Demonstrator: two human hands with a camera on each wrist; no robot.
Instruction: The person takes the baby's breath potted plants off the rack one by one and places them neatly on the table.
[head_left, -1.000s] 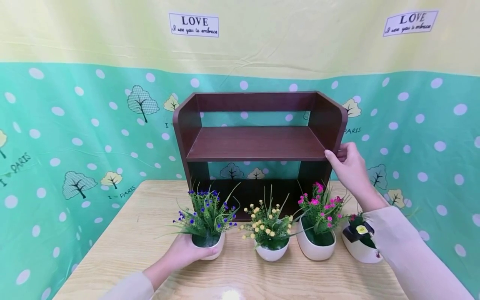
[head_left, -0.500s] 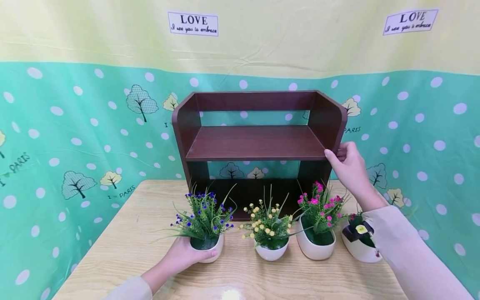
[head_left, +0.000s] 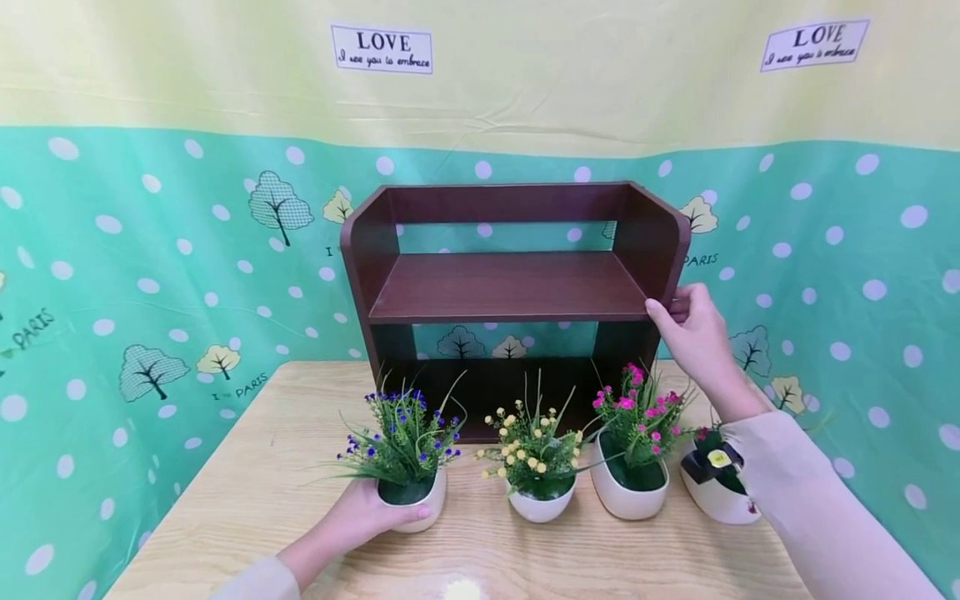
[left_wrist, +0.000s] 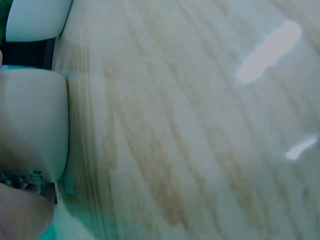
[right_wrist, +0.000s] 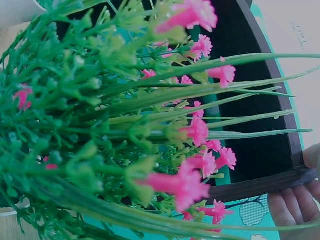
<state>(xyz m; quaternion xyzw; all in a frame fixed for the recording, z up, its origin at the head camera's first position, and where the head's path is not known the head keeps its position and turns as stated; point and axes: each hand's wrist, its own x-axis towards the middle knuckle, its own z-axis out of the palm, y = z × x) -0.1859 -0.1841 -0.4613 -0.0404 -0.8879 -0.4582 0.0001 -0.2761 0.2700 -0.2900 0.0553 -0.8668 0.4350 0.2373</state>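
My left hand (head_left: 363, 512) grips a white pot (head_left: 435, 504) of blue artificial flowers, thumb across its front. The pot leans a little to the left; whether its base fully meets the table cannot be told. In the left wrist view the white pot wall (left_wrist: 32, 120) shows at the left edge beside part of the hand (left_wrist: 25, 212). My right hand (head_left: 697, 337) pinches the right side panel of a dark brown two-tier shelf (head_left: 517, 286), thumb in front and fingers behind. Pink flowers (right_wrist: 197, 131) fill much of the right wrist view, ahead of that hand (right_wrist: 295, 202).
Before the shelf stand a white pot (head_left: 542, 507) with yellow flowers, another (head_left: 630, 500) with pink flowers, and a fourth (head_left: 720, 502) partly behind the right sleeve. All are on a wooden table (head_left: 247, 475). A patterned curtain (head_left: 180, 308) hangs around.
The blue-flowered pot has shifted slightly left and towards me with my left hand, its flowers leaning further left. My right hand keeps its hold on the shelf; the view has shifted slightly.
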